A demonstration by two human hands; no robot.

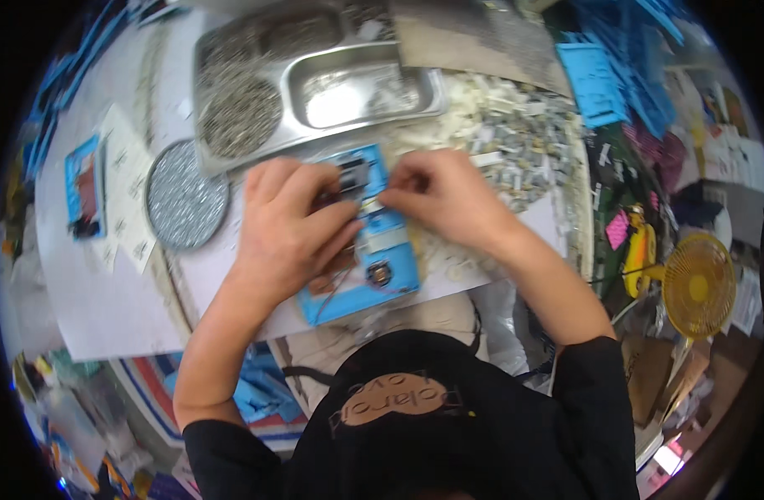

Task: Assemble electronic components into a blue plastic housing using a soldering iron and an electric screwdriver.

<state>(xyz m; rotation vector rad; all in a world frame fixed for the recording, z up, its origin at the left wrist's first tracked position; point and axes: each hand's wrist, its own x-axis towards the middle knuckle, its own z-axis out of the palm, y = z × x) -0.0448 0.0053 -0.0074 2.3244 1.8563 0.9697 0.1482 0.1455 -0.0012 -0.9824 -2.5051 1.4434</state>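
Observation:
A blue plastic case [403,279] lies at the table's near edge, between my two hands. Inside it are a dark part at the far end, a small round component [379,272], a brown piece and thin red wires. My left hand [286,225] covers the case's left side, its fingers curled and closed over the middle; whatever lies between them is hidden. From the right, my right hand [444,196] reaches in with thumb and forefinger pinched beside a small pale part [372,203]. What that pinch holds is too small to make out.
Beyond the case stands a steel compartment tray [286,129] with many small metal parts. A round dish [187,196] of silvery pieces is left. Loose small parts [515,133] are heaped right. Another blue case [85,187] lies far left; a yellow fan [698,285] stands right.

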